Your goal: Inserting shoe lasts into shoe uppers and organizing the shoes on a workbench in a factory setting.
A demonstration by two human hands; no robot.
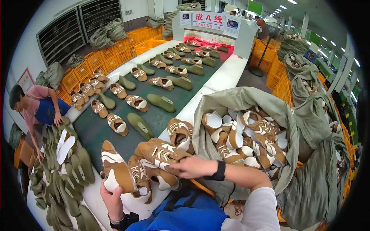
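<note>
One left hand (112, 198) clamped on shoe (119, 171), right hand (197, 167) touching laced shoe (156, 152), grip unclear, red-lettered sign (208, 21)

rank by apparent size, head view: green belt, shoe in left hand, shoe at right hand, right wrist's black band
1. Green belt
2. Shoe in left hand, shoe at right hand: too alike to rank
3. Black band

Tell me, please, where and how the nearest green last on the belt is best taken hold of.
Probably around the middle of the green last, from above, pinching its long sides: it is long, narrow, and lies apart from the brown-and-white shoe to its left on the belt.
</note>
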